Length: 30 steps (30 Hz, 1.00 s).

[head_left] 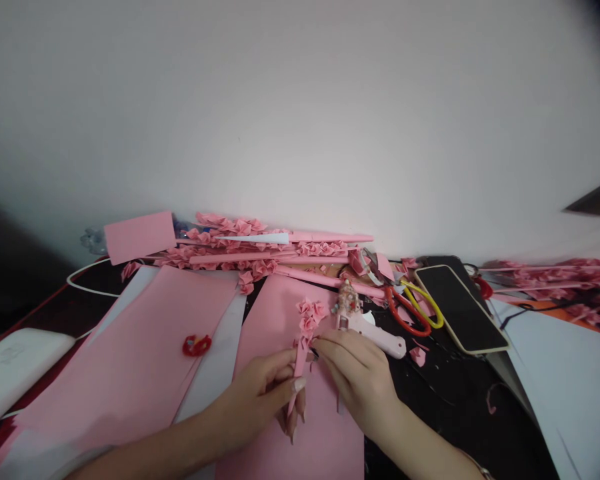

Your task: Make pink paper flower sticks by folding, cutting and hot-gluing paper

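As you look far left of the glue gun point(380, 340), a white device point(15, 363) lies at the edge of the tabletop point(455, 413). Nearer the gun, a wide pink sheet point(145, 380) carries a small red curl point(197, 345). Behind and left of the gun, a pink card point(139, 237) stands beside a heap of flower sticks point(260, 252) along the wall point(300, 133).

Your left hand point(265, 393) sits just left of and in front of the gun. Its thumb and fingers point(293, 385) are pressed together around the lower end of a pink paper stem point(300, 360). The stem rises over a second pink sheet point(275, 307) to a cluster of paper flowers point(310, 312) just left of the gun's far end. Your right hand point(357, 377) lies directly in front of the gun, pinching the stem just under the flowers.

Right of the gun lie red and yellow scissors point(415, 308), then a dark phone point(460, 308), and farther right more flower sticks point(545, 273).
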### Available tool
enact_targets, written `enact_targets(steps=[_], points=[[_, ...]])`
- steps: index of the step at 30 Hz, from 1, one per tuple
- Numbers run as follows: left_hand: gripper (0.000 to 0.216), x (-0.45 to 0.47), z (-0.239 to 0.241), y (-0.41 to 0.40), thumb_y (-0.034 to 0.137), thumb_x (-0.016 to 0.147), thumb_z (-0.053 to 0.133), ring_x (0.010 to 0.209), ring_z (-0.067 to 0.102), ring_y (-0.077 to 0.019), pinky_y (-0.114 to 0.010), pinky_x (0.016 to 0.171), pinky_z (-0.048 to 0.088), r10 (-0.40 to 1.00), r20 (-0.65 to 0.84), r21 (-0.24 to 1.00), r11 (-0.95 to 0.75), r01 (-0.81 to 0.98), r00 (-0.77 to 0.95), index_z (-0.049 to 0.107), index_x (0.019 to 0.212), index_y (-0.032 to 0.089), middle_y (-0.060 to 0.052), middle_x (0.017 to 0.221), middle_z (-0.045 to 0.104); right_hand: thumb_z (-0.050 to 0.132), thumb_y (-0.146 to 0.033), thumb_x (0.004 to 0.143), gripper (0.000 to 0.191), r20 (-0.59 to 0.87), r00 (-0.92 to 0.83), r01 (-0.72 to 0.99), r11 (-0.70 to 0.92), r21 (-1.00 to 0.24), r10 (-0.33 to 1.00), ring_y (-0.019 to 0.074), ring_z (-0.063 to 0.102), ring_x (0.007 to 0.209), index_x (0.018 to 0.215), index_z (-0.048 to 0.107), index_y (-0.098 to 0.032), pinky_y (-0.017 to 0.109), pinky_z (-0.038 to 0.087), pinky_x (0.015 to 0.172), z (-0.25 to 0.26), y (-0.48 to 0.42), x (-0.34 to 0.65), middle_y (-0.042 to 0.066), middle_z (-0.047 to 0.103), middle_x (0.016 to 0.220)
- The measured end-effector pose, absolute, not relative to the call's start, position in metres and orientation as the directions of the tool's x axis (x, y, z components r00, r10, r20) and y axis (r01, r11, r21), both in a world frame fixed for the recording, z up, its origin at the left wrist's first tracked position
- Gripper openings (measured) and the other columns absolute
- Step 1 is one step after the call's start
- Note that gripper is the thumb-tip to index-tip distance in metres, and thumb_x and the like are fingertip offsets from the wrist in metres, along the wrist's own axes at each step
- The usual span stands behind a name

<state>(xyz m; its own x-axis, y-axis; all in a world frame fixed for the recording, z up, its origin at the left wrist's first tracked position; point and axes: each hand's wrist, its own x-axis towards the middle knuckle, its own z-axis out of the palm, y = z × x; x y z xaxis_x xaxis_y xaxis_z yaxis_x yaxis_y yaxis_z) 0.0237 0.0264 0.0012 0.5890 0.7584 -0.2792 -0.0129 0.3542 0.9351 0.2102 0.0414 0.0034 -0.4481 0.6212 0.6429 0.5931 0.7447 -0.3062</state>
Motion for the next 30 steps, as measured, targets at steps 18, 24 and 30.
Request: enact_targets(steps=[18, 24, 30], points=[[0.02, 0.0212, -0.0065, 0.0263, 0.034, 0.088, 0.05, 0.046, 0.054, -0.0076, -0.022, 0.049, 0.048, 0.736, -0.251, 0.937, 0.347, -0.032, 0.629, 0.048, 0.092, 0.015, 0.003, 0.064, 0.057, 0.053, -0.008, 0.087, 0.019, 0.637, -0.438, 0.58, 0.741, -0.339, 0.635, 0.0191, 0.062, 0.077, 0.1, 0.065, -0.015, 0.032, 0.052, 0.066, 0.002, 0.0423, 0.2087, 0.007, 0.069, 0.09], [0.022, 0.0221, -0.0079, 0.0277, 0.037, 0.088, 0.051, 0.046, 0.053, -0.0073, -0.022, 0.049, 0.048, 0.758, -0.239, 0.937, 0.345, -0.062, 0.607, 0.046, 0.089, 0.015, 0.003, 0.063, 0.057, 0.056, -0.01, 0.085, 0.018, 0.661, -0.384, 0.595, 0.72, -0.357, 0.645, 0.0188, 0.063, 0.081, 0.101, 0.062, -0.015, 0.032, 0.052, 0.071, 0.0018, 0.0402, 0.2085, 0.007, 0.068, 0.091], [0.025, 0.021, -0.0079, 0.0282, 0.04, 0.085, 0.054, 0.045, 0.052, -0.0071, -0.022, 0.047, 0.049, 0.784, -0.235, 0.924, 0.364, -0.119, 0.575, 0.045, 0.085, 0.017, 0.004, 0.062, 0.055, 0.055, -0.008, 0.085, 0.017, 0.654, -0.33, 0.578, 0.694, -0.43, 0.68, 0.0168, 0.062, 0.078, 0.1, 0.058, -0.016, 0.029, 0.051, 0.067, 0.0049, 0.0378, 0.2095, 0.007, 0.065, 0.088]])
